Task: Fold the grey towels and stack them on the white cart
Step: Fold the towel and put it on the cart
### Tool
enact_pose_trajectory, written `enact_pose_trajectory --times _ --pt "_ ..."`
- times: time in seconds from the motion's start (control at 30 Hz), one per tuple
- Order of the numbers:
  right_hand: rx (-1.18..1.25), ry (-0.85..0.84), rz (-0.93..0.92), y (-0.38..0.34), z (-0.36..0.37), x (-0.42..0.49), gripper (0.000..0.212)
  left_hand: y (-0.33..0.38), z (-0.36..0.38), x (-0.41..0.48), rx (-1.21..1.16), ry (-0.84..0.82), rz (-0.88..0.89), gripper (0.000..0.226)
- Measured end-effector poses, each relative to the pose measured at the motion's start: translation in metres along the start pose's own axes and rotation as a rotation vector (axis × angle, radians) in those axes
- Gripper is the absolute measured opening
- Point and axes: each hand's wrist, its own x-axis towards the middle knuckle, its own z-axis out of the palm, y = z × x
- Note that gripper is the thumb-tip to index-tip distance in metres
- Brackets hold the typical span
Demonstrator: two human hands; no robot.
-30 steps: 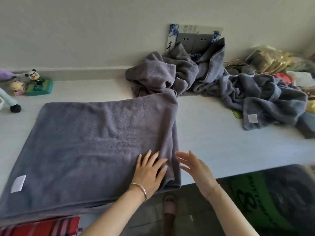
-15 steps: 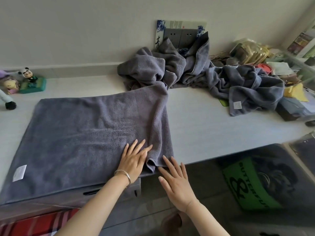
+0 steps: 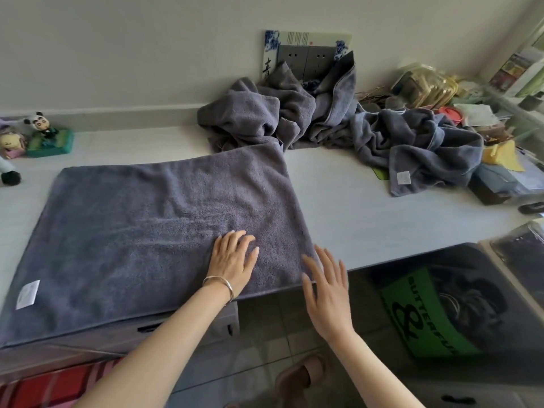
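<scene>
Two hands, left hand (image 3: 232, 262) fingers flat on towel (image 3: 141, 231), right hand (image 3: 328, 290) spread beside it

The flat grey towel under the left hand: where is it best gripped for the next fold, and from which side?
Likely the right edge of the flat grey towel, at its near corner beside the right hand. That corner hangs at the counter edge, so a grip from the right can pinch it and carry it left. The left hand presses flat, both hands open.

Spread towel (image 3: 153, 231) lay on the table (image 3: 368, 219), left hand (image 3: 232, 260) upon it, right hand (image 3: 328, 285) at its near right corner; towel heap (image 3: 338, 125) behind, toys (image 3: 38, 136) far left
</scene>
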Motion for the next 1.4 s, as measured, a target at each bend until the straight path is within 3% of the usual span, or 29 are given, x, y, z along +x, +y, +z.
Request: enact_pose_trajectory --times 0.23,0.5,0.6,0.67,0.8,0.93,1.07,1.17,1.27,1.33,1.4 --pt "-0.091 -0.369 -0.076 -0.025 0.042 0.088 0.067 -0.005 0.009 0.016 0.156 -0.130 -0.121 0.076" --pt "-0.069 -0.425 0.139 0.023 0.035 0.099 0.058 -0.016 0.005 0.020 0.189 -0.113 -0.202 0.086" --pt "0.127 -0.328 0.204 0.012 0.028 0.112 0.059 -0.024 -0.002 0.024 0.190 -0.076 -0.317 0.077" --pt "0.331 -0.298 0.373 0.004 0.023 0.126 0.058 -0.032 -0.007 0.024 0.192 -0.098 -0.395 0.068" --pt "0.665 -0.429 0.664 0.000 0.014 0.152 0.041 -0.040 -0.015 0.023 0.121 -0.226 -0.445 0.059" --pt "0.964 -0.554 0.655 -0.026 -0.006 0.175 0.029 -0.045 -0.026 0.022 0.028 -0.266 -0.457 0.056" --pt "1.126 -0.648 0.488 -0.080 -0.022 0.194 0.021 -0.070 -0.039 0.002 0.061 -0.252 -0.582 0.055" --pt "1.101 -0.660 0.317 -0.130 -0.015 0.202 0.027 -0.092 -0.053 -0.009 -0.165 -0.182 -0.585 0.049" --pt "0.971 -0.718 0.135 -0.182 0.014 0.203 0.032 -0.108 -0.077 -0.017 -0.712 0.112 -0.664 0.053" --pt "0.870 -0.843 0.074 -0.207 0.040 0.198 0.038 -0.117 -0.090 -0.022 -0.979 0.228 -0.734 0.062" --pt "0.813 -1.016 0.084 -0.222 0.064 0.192 0.039 -0.127 -0.099 -0.029 -1.076 0.250 -0.748 0.072"
